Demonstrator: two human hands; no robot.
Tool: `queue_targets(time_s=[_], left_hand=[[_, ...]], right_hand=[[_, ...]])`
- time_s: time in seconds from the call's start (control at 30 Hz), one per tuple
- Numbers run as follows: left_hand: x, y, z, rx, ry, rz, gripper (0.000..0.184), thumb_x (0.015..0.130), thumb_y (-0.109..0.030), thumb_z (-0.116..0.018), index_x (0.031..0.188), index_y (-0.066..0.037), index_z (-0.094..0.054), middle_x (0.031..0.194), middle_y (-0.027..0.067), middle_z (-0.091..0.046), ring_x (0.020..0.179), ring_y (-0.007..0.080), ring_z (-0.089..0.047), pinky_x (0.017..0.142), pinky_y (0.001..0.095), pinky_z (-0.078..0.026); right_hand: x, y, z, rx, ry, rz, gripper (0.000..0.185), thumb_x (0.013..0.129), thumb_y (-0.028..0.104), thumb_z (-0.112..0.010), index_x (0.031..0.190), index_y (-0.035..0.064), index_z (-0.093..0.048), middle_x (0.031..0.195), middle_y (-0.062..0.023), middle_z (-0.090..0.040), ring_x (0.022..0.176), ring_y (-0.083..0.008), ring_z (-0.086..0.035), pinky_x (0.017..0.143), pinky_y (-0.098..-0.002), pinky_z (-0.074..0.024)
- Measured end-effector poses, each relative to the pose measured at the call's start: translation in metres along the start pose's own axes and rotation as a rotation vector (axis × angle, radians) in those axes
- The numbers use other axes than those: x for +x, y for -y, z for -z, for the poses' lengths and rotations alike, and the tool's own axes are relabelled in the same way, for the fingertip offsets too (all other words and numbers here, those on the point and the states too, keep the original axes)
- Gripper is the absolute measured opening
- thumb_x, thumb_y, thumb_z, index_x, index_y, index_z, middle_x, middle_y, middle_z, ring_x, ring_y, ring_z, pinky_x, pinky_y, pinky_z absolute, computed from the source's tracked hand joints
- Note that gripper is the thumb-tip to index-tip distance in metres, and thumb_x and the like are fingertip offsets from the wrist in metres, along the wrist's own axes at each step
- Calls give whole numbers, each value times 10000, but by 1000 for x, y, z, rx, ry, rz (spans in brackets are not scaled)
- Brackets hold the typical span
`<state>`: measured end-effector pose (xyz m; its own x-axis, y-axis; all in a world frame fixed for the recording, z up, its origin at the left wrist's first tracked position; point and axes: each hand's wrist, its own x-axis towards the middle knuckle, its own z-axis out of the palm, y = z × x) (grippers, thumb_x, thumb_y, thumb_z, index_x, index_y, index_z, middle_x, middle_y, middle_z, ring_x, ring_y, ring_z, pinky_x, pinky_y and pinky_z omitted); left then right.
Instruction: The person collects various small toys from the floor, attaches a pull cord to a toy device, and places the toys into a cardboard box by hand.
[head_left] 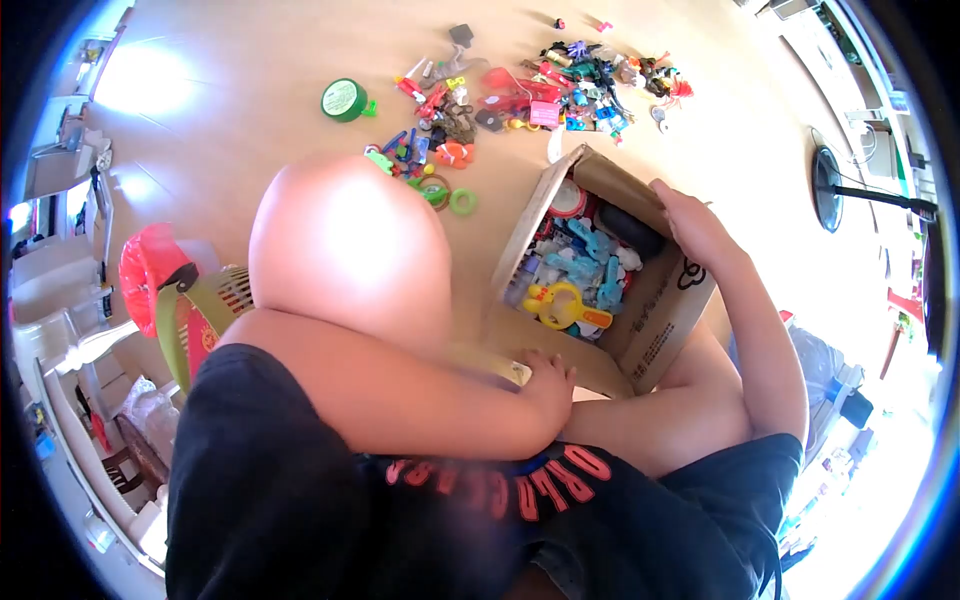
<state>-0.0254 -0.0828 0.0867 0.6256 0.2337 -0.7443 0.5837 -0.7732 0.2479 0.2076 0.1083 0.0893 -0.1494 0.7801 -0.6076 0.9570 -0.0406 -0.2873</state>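
An open cardboard box [665, 310] is tilted against my leg, its opening facing me. My right hand [695, 225] grips the upper part of its right wall, fingers over the edge. At the near edge of the box, my left hand [545, 390] rests with its fingers curled over the cardboard. Inside lie a yellow plastic toy with a ring shape [558, 305], light blue plastic pieces [590, 265], a dark rounded object [628, 230] and a round red-rimmed item [567, 198]. Smaller pieces beneath them are hard to make out.
Small colourful toys [545, 95] lie scattered on the floor beyond the box. A green tape roll [344, 100] sits left of them. My raised knee [350, 250] is left of the box. A red plastic bag [150, 275] stands farther left, a black fan [828, 190] at right.
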Motion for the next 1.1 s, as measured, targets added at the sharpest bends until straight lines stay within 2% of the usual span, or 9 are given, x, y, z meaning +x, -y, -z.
queue_targets(time_s=[0.1,0.27,0.37,0.53,0.6,0.67,0.73,0.9,1.1], left_hand=[[5,-7,-35,-99,-125,57,537,910,-200,-472,1433,-101,-399,1420,175,-451,1233,419,-457,964,679,-337],[11,-8,-40,-150,-58,73,543,920,-228,-475,1450,-149,-383,1486,156,-379,1293,436,-405,986,717,-292],[7,-23,-34,-62,4,95,572,922,-241,-486,1475,-202,-348,1528,124,-321,1349,439,-341,995,739,-264],[-6,3,-31,174,42,-138,620,932,-243,-493,1503,-232,-251,1551,91,-283,1390,404,-290,1038,717,-213],[-5,21,-24,230,35,-134,642,936,-245,-497,1510,-232,-209,1552,83,-282,1398,387,-280,1056,701,-193],[-5,34,-19,302,26,-123,667,940,-247,-501,1517,-232,-166,1553,75,-280,1406,371,-271,1075,686,-173],[-6,47,-15,382,17,-110,695,944,-249,-505,1525,-232,-123,1553,66,-279,1415,354,-262,1093,670,-153],[-11,71,-12,612,-25,-23,771,954,-254,-515,1542,-232,-17,1555,46,-276,1435,311,-238,1138,632,-103],[-15,96,-33,254,-3,-242,514,937,-208,-507,1413,-130,-331,1429,73,-424,1322,306,-376,1118,613,-183]], right_hand=[[0,4,-11,-52,-22,18,304,941,142,-379,1227,54,-432,1086,-267,-600,996,-398,-592,868,-443,-457],[15,34,6,-43,-7,-81,304,931,177,-442,1177,9,-503,1056,-267,-612,991,-395,-595,875,-451,-451],[21,66,13,204,-153,26,293,957,213,-470,1138,10,-580,1051,-249,-625,1001,-381,-601,895,-424,-453],[70,138,5,171,-460,252,285,973,255,-516,1159,64,-615,1036,-178,-661,987,-339,-625,882,-397,-475],[102,180,2,322,-435,198,280,965,254,-516,1153,76,-621,1050,-162,-666,988,-335,-632,857,-415,-489],[149,203,-16,263,-395,178,290,932,244,-540,1154,75,-617,1047,-169,-666,975,-348,-636,831,-437,-497],[211,201,-53,74,-374,329,276,907,193,-576,1150,67,-613,1023,-150,-683,964,-309,-654,832,-381,-502],[289,209,-125,-52,-83,361,287,846,148,-609,1113,46,-584,1006,-162,-665,961,-342,-635,841,-407,-502],[298,199,-192,-80,-190,259,334,870,148,-594,1194,108,-524,977,-190,-654,930,-368,-628,801,-457,-500]])
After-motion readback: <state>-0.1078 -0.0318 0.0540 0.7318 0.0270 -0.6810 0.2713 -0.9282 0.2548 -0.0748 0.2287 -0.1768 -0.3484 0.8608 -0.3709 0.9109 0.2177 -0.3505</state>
